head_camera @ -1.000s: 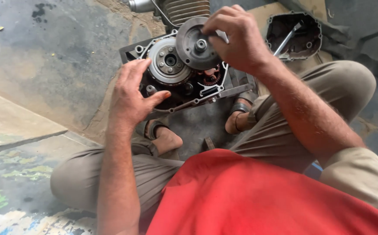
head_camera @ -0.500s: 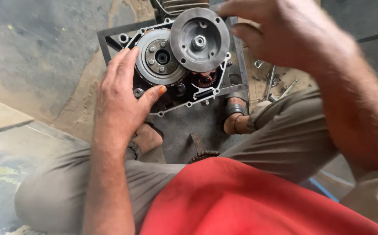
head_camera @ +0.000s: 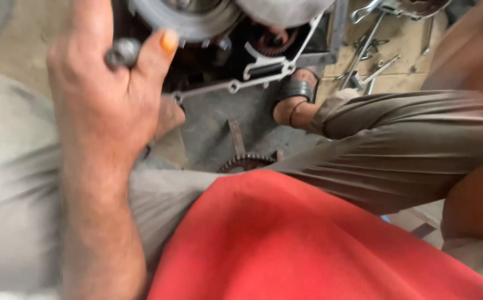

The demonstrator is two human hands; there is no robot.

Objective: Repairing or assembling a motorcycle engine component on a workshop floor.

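My left hand (head_camera: 105, 105) fills the upper left of the head view. Its thumb and a finger pinch a small round grey metal piece (head_camera: 122, 53) right in front of the open engine case (head_camera: 264, 69). The case's round clutch parts (head_camera: 197, 16) are cut off by the top edge. My right hand is out of the frame; only a blurred forearm (head_camera: 475, 50) shows at the upper right. My red shirt (head_camera: 319, 244) and grey trousers (head_camera: 408, 150) cover the lower half.
A toothed gear (head_camera: 247, 163) with a flat metal strip lies on the floor between my legs. A sandalled foot (head_camera: 294, 105) rests below the case. Several wrenches and loose tools (head_camera: 372, 50) lie on the floor at the upper right.
The camera has dropped and moved closer, so the engine case slid to the top edge. My right hand with the round clutch cover has left the frame. My left hand now pinches a small piece.
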